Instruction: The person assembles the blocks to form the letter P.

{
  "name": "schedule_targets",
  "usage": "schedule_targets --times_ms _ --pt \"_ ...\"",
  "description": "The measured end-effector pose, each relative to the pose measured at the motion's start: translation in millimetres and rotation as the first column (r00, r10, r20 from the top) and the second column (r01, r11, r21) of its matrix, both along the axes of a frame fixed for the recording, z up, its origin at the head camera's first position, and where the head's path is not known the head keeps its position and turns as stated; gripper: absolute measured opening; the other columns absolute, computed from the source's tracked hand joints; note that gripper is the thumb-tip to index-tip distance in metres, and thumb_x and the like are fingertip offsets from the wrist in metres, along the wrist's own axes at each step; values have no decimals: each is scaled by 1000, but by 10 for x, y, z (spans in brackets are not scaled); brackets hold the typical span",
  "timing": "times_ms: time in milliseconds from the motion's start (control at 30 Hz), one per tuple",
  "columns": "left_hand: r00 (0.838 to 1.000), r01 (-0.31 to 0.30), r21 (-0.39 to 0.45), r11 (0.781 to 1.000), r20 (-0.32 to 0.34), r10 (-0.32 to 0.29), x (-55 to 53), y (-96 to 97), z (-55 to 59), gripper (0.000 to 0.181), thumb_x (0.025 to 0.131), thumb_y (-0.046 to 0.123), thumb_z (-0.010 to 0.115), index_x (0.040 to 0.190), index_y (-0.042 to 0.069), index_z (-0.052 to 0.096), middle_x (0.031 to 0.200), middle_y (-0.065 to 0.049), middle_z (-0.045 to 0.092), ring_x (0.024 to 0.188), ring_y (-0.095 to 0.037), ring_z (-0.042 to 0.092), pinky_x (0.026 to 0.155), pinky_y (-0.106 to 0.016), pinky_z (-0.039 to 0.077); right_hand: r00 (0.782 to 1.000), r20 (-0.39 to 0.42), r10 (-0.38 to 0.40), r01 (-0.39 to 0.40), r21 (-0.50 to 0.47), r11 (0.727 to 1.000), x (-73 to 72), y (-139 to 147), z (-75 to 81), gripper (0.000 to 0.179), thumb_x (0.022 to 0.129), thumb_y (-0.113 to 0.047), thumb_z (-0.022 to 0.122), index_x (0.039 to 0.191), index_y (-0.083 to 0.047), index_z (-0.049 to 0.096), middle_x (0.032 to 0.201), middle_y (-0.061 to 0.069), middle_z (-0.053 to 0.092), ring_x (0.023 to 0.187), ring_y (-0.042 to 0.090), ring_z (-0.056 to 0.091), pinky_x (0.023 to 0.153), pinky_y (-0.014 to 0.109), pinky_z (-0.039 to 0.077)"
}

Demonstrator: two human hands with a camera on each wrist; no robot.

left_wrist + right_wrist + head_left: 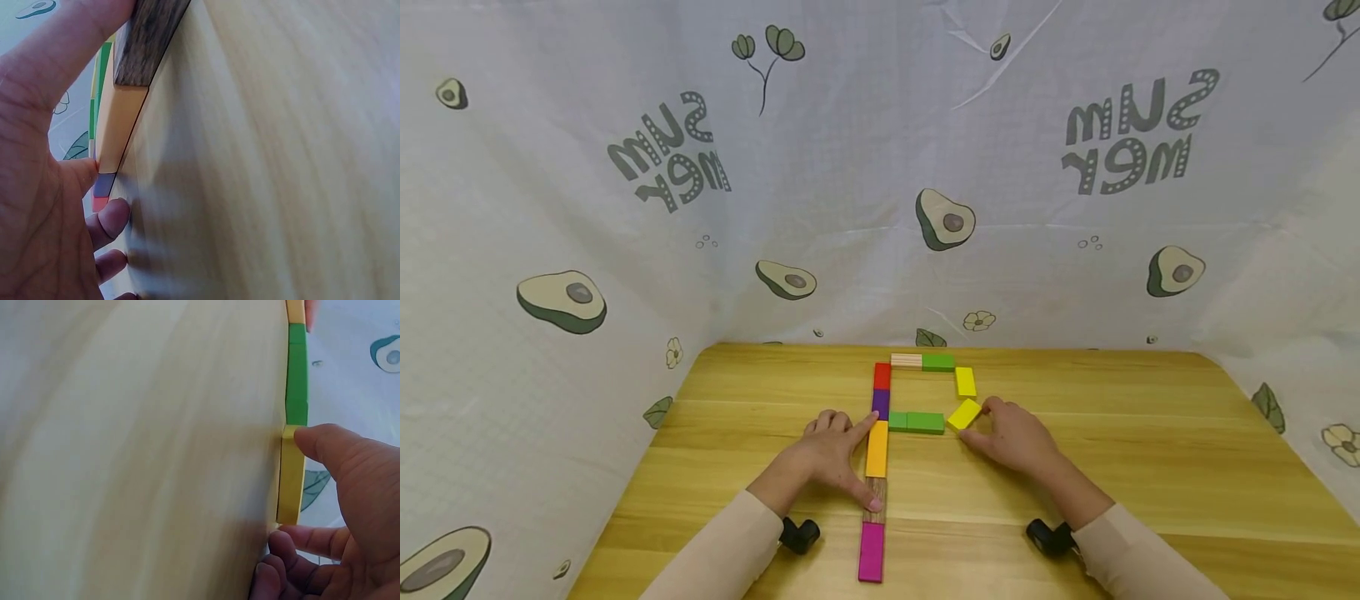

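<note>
Flat coloured blocks lie on the table in a P-like outline. Its straight column runs from a red block [882,375] through purple [881,400], orange [877,452] and dark wood blocks [877,487] to a magenta block [871,552]. My left hand [831,454] is spread over the column, thumb on the dark wood block and index fingertip at the purple one. With thumb and index finger, my right hand [1018,437] pinches a slanted yellow block [964,414] by its ends. That block sits beside the green blocks [925,423] and below another yellow block [966,382].
A pale wood block [906,360] and a green block [937,362] form the outline's top, close to the table's back edge. Black devices [800,536] sit by both wrists. A white printed cloth [865,167] hangs behind and beside the wooden table [1120,450].
</note>
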State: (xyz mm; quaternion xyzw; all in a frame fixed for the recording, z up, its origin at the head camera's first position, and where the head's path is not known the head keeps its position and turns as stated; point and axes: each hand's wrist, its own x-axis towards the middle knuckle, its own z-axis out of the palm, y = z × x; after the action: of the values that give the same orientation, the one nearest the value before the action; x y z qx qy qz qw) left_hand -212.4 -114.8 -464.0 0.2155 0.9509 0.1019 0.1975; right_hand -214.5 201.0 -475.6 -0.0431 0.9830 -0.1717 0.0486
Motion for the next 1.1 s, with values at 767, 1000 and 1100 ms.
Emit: schedule_targets --times_ms 767,1000,1100 --pt "1000 16 -3 1000 -7 -16 -10 59 35 137 55 78 85 165 29 20 141 -11 45 134 -33 35 113 -54 36 1000 16 -14 14 1 1000 2 -14 -17 73 92 -58 67 132 2 55 118 25 67 103 37 67 87 55 55" --pt "1000 4 3 1000 10 -4 -32 66 57 134 56 77 85 164 27 22 139 -9 47 131 -31 36 110 -52 38 1000 29 -8 9 -44 999 29 12 5 75 93 -58 67 133 4 54 109 21 68 97 32 66 86 52 55" --pt "1000 -4 10 1000 7 4 -47 68 57 133 58 79 83 164 26 22 136 -8 48 128 -29 38 106 -49 41 999 50 -9 12 -68 998 28 27 13 77 92 -59 67 134 3 53 96 12 66 84 24 61 75 43 54"
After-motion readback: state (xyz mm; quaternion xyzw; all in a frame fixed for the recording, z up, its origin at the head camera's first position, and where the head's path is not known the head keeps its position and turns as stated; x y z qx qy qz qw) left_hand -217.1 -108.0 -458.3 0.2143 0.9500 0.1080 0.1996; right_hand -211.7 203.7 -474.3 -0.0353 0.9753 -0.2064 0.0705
